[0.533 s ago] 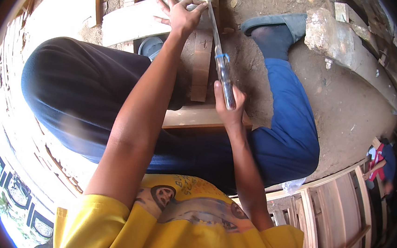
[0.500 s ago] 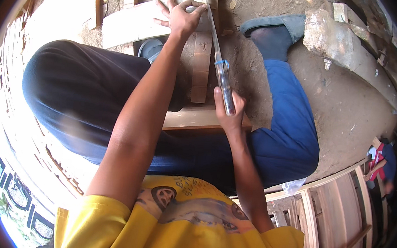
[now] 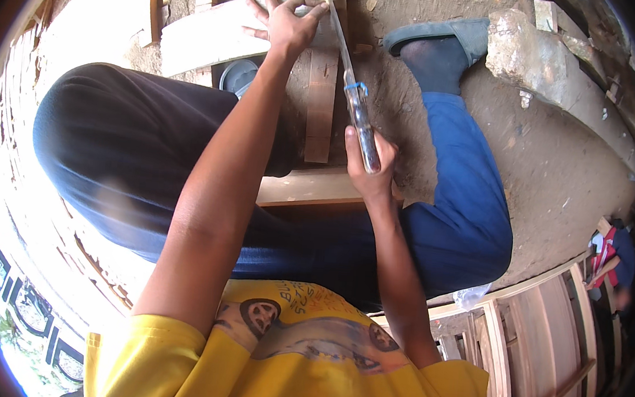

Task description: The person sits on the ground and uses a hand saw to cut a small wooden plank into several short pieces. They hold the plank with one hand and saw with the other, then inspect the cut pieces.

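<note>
Saw in right hand, seemingly touching board, lettered shirt

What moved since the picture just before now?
The right hand and the long silver metal saw slid slightly forward. Nothing was newly grabbed or let go. The left hand stayed spread on the pale, flat wooden board.

Dirt floor, with a rough, pale log lying at upper right. Lower right, a wooden frame beside clear plastic. Far right, another person in blue and red. Lower left, a lettered sign.
</note>
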Demonstrator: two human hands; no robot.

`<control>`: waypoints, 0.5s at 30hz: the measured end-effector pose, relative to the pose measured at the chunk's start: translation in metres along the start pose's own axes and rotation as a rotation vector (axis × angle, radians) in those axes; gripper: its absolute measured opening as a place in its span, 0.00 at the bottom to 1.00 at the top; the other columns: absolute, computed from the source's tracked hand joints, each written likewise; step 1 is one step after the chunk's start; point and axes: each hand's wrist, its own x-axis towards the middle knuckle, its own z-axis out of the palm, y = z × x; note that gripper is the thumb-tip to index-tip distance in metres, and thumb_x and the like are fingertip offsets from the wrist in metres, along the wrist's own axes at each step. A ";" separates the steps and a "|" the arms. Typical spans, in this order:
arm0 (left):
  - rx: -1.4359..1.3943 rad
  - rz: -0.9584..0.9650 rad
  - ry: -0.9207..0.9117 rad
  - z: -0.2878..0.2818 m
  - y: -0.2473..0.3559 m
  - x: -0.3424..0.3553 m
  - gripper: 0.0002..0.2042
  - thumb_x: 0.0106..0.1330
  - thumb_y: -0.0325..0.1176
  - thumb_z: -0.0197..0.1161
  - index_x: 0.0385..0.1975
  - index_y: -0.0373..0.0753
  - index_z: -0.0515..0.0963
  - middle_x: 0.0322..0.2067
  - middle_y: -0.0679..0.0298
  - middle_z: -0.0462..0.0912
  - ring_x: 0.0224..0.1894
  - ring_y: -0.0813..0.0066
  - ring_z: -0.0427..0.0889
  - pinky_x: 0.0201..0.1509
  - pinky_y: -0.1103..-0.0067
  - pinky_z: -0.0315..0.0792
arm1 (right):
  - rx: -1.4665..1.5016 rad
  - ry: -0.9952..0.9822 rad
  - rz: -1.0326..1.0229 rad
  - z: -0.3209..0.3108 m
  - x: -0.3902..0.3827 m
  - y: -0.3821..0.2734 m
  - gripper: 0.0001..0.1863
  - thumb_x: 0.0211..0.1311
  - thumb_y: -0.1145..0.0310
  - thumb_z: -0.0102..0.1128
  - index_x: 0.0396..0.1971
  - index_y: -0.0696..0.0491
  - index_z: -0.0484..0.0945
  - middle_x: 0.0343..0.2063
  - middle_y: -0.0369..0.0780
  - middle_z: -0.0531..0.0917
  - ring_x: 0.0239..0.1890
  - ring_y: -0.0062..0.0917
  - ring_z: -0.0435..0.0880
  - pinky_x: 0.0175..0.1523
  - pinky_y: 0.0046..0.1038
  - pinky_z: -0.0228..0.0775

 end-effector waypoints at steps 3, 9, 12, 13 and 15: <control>0.013 0.015 -0.003 -0.001 0.001 0.002 0.13 0.52 0.57 0.68 0.34 0.63 0.85 0.73 0.60 0.38 0.72 0.44 0.19 0.63 0.38 0.15 | 0.017 -0.014 0.040 0.002 0.001 -0.003 0.14 0.63 0.71 0.59 0.18 0.58 0.71 0.10 0.38 0.69 0.13 0.18 0.67 0.19 0.28 0.57; 0.017 -0.020 -0.017 -0.002 0.003 0.000 0.14 0.52 0.58 0.67 0.35 0.62 0.85 0.73 0.61 0.39 0.72 0.46 0.19 0.63 0.39 0.14 | -0.002 0.015 0.017 -0.009 -0.016 0.000 0.14 0.62 0.72 0.59 0.18 0.58 0.71 0.10 0.38 0.68 0.13 0.18 0.68 0.19 0.29 0.57; 0.004 -0.002 0.000 -0.001 0.002 0.000 0.14 0.52 0.57 0.67 0.34 0.60 0.85 0.73 0.61 0.40 0.72 0.49 0.18 0.63 0.39 0.13 | -0.014 -0.037 0.030 -0.005 0.008 0.001 0.14 0.62 0.72 0.59 0.18 0.58 0.71 0.09 0.38 0.69 0.12 0.18 0.67 0.19 0.29 0.57; 0.011 0.001 -0.001 0.000 0.000 0.000 0.14 0.53 0.57 0.67 0.34 0.60 0.85 0.73 0.61 0.40 0.72 0.49 0.18 0.63 0.39 0.13 | -0.007 -0.043 0.037 -0.003 0.011 -0.001 0.14 0.62 0.72 0.59 0.18 0.58 0.71 0.09 0.37 0.69 0.12 0.18 0.67 0.19 0.29 0.57; 0.020 -0.007 -0.011 -0.002 0.000 0.003 0.14 0.53 0.57 0.67 0.35 0.61 0.85 0.73 0.61 0.39 0.72 0.47 0.18 0.63 0.39 0.14 | 0.022 0.012 0.032 -0.002 -0.001 0.001 0.14 0.62 0.72 0.60 0.17 0.58 0.71 0.09 0.37 0.68 0.12 0.16 0.66 0.19 0.27 0.56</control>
